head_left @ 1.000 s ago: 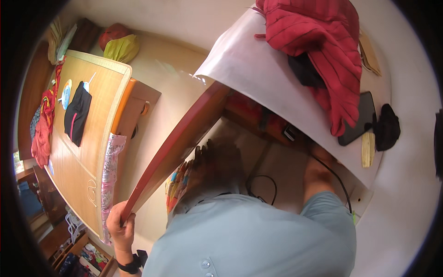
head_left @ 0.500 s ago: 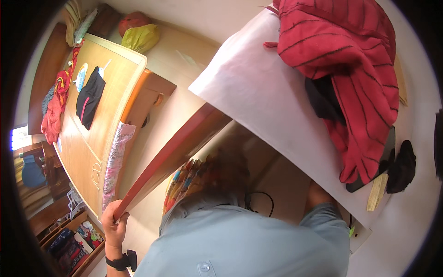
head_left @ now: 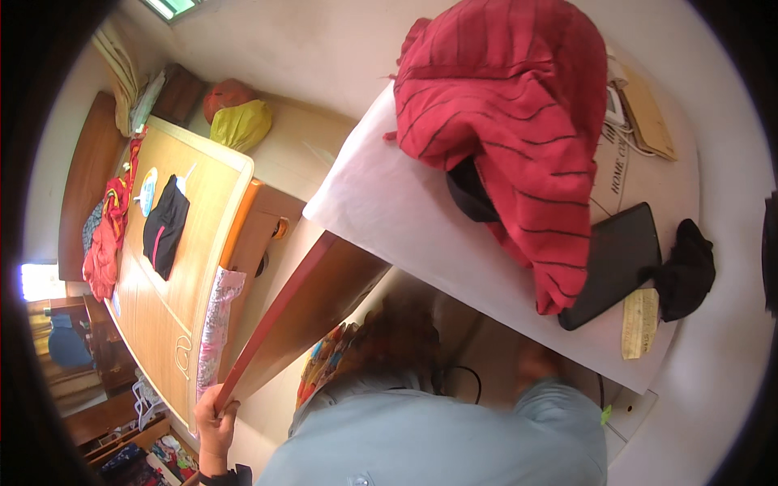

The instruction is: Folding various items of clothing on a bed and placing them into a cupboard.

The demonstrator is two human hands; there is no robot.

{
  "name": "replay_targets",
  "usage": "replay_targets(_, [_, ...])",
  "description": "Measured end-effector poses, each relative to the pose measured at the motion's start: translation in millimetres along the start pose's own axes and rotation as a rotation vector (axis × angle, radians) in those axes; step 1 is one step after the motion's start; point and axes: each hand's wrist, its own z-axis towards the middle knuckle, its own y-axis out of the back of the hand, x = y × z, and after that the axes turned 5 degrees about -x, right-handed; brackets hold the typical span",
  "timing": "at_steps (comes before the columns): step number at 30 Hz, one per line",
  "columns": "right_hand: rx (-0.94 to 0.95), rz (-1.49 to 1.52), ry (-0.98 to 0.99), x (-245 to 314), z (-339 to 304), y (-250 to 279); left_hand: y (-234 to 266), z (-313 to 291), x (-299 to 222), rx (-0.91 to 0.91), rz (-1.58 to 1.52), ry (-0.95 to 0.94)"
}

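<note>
My left hand is closed round the outer edge of a reddish-brown wooden door, which stands open from beneath the white-topped table. My right forearm reaches in under the tabletop, whose edge hides the right hand. Patterned, colourful cloth shows behind the door, and a dark, blurred shape lies in the shadow below the table. On the tabletop above is a heaped red cloth with dark stripes.
Beside the red cloth lie a black flat device, black cloth, a yellowish strip and a wooden board. To the left stands a bed-like wooden surface with black cloth. An open drawer holds clothes.
My view has shifted, so the table and red cloth appear further left and more of the tabletop shows. My left hand still grips the door edge; the right arm stays under the table.
</note>
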Motion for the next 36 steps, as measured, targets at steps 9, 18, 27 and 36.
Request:
replay_targets(9, [-0.014, 0.026, -0.008, 12, 1, 2, 6, 6, -8, 0.002, -0.036, -0.012])
replay_targets(18, [-0.012, 0.034, -0.061, 6, 11, -20, 1, 2, -6, 0.011, 0.009, 0.028])
replay_targets(27, [0.009, 0.044, -0.083, 6, 16, -33, 1, 1, 1, 0.027, 0.036, 0.010])
replay_targets(36, [0.028, 0.062, -0.101, 8, 8, -40, 2, 1, -5, 0.022, 0.010, -0.004])
